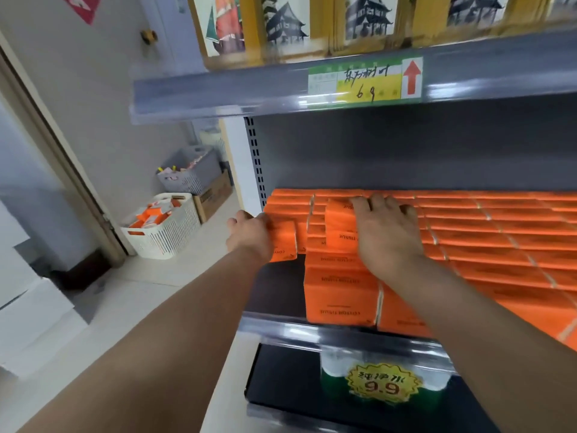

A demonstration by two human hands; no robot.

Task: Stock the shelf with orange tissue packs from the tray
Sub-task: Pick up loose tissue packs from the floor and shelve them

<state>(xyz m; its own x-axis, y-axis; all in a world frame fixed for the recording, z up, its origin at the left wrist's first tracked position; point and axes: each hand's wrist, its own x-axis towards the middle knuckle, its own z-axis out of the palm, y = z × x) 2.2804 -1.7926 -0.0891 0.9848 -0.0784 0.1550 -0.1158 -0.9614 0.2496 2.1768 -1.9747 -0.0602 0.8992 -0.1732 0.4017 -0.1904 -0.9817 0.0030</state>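
Tissue pack (284, 242) at left gap of shelf (274, 328), left hand (249, 234) gripping its end. Right hand (385, 228) lies flat, fingers straight, on stacked packs (499, 242). Probably light, soft, slick-wrapped; best held across the short sides.

Both bare arms reach forward (converging slightly). The left hand (249, 237) grips a tissue pack (285, 242); the right hand (385, 232) lies flat, palm down.
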